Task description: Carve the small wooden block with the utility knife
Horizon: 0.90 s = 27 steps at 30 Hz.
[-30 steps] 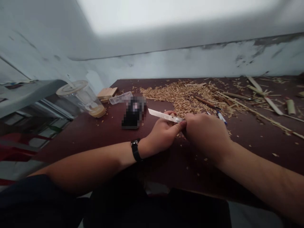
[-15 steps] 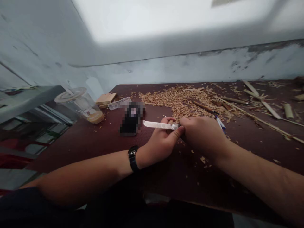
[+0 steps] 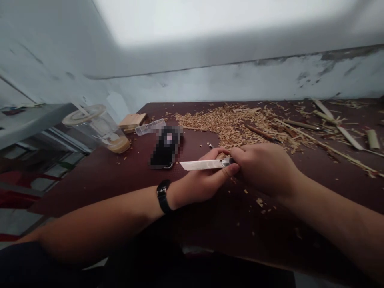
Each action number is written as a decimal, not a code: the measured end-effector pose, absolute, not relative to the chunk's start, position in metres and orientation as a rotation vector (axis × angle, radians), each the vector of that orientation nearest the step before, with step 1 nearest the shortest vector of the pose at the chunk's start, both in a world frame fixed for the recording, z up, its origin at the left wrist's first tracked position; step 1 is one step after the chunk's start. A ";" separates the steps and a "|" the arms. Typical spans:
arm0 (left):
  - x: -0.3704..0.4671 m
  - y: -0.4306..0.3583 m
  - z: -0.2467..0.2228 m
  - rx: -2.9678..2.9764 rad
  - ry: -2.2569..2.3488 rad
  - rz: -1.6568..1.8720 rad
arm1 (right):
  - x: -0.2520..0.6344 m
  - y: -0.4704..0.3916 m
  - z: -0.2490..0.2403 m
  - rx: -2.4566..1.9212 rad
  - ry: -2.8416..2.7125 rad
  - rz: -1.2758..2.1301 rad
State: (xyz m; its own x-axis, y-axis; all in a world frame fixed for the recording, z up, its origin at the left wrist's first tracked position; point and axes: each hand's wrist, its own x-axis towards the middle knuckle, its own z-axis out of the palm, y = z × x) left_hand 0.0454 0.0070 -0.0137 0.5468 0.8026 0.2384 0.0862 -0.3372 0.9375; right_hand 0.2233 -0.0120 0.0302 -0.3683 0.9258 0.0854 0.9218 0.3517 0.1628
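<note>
My right hand [image 3: 264, 170] is wrapped round the handle of a utility knife [image 3: 204, 164], its long pale blade pointing left. Curled in front of it, my left hand [image 3: 199, 184] grips a small piece of wood [image 3: 222, 156], of which only a bit shows between the fingers. The left thumb presses against the knife near the base of the blade. The two hands meet above the table. The knife's handle is mostly hidden in my right fist.
Wood shavings [image 3: 210, 120] lie heaped on the dark red table [image 3: 120, 180]. A phone [image 3: 166, 146], a plastic cup [image 3: 99, 128], a clear case [image 3: 150, 127] and wood blocks [image 3: 133, 121] stand left. A brown-handled tool [image 3: 259, 133] and bamboo strips [image 3: 345, 134] lie right.
The blade has tilted, showing more of its flat side, and both hands have shifted slightly right. The blue and white pen is now hidden behind my right hand. The view has moved a little.
</note>
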 end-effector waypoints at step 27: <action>0.042 0.002 -0.011 1.801 0.767 0.848 | 0.222 -0.011 0.038 1.650 2.562 0.285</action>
State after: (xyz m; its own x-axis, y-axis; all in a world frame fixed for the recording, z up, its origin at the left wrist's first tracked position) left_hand 0.0417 0.0021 -0.0109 0.5594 0.8018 0.2103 0.1294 -0.3350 0.9333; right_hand 0.2219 -0.0110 0.0377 -0.4163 0.9086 0.0320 0.8935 0.4024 0.1993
